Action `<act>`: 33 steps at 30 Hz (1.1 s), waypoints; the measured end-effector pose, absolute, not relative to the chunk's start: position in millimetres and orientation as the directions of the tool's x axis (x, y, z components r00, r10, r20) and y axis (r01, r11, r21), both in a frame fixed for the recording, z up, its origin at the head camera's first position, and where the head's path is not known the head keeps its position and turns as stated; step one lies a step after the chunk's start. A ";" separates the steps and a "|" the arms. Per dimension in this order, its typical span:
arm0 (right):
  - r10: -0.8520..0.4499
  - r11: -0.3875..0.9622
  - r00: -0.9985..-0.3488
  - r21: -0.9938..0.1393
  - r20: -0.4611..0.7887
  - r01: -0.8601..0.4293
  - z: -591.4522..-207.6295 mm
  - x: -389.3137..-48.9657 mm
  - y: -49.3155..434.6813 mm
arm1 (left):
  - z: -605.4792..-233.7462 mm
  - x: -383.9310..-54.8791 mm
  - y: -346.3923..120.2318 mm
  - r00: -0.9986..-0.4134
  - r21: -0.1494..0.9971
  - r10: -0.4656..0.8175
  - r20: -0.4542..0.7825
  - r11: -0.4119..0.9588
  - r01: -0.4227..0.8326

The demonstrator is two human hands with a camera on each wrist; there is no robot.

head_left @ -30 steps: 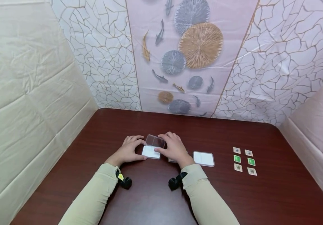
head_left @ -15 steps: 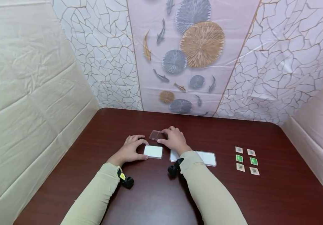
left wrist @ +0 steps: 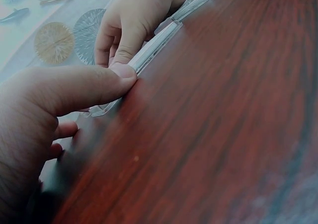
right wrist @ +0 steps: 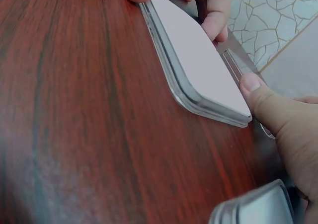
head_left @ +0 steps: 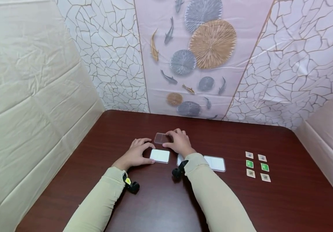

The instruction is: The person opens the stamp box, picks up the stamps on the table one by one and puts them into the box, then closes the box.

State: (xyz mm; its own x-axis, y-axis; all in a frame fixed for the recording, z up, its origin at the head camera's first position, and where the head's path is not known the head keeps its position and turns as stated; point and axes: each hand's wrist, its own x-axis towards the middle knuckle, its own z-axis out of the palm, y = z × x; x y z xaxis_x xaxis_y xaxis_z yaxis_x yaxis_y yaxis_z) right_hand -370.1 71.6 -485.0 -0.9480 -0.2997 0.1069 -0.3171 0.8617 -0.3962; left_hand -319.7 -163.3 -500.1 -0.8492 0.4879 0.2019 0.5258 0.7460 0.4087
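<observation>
Left hand, part-curled, grips white case; right hand, part-curled, pinches clear cover.

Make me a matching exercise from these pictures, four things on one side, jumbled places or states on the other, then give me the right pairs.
Column one
1. Left hand
2. Flat cover
3. Green squares
4. Right hand

Column two
A. In the middle row of the small picture squares
B. With its thumb and fingers at the right end of the see-through piece
C. At the left end of the leftmost white case
D. Transparent, beyond the leftmost white case

Pairs: 1-C, 2-D, 3-A, 4-B
</observation>
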 end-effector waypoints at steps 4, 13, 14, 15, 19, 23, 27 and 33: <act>-0.299 0.854 -0.947 -0.410 0.116 -0.320 -486.2 -370.1 76.1 | -501.4 -320.7 -159.9 -0.845 0.408 0.495 0.204 0.742 0.532; -0.332 0.693 -0.938 -0.649 0.100 -0.314 -474.0 -356.0 113.4 | -502.1 -319.8 -154.8 -0.836 0.411 0.480 0.265 0.728 0.548; -0.346 0.685 -0.933 -0.653 0.098 -0.323 -471.4 -352.0 119.9 | -501.4 -318.8 -153.2 -0.831 0.408 0.477 0.286 0.724 0.556; -0.365 0.683 -0.925 -0.645 0.103 -0.342 -469.3 -347.9 126.5 | -500.7 -317.9 -150.8 -0.822 0.404 0.478 0.311 0.716 0.569; -0.420 0.713 -0.900 -0.571 0.117 -0.407 -463.8 -328.4 151.7 | -500.4 -312.0 -131.6 -0.764 0.335 0.507 0.398 0.695 0.636; -0.450 0.749 -0.882 -0.477 0.142 -0.460 -464.0 -308.0 170.8 | -500.4 -302.8 -103.7 -0.723 0.218 0.544 0.427 0.714 0.666; -0.471 0.766 -0.860 -0.392 0.198 -0.510 -468.0 -294.5 181.2 | -498.6 -295.6 -79.5 -0.723 0.123 0.561 0.402 0.749 0.651; -0.475 0.798 -0.859 -0.318 0.190 -0.512 -474.8 -286.3 187.7 | -498.1 -296.2 -59.1 -0.735 0.082 0.577 0.356 0.765 0.639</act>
State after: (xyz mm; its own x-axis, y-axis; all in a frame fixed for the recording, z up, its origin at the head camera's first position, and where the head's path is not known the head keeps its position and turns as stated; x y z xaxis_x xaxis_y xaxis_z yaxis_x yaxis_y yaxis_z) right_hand -286.3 187.7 -474.8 -0.8591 -0.4753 0.1900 -0.5118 0.7981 -0.3178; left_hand -296.2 -59.1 -498.1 -0.7352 0.5767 0.3563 0.6393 0.7646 0.0815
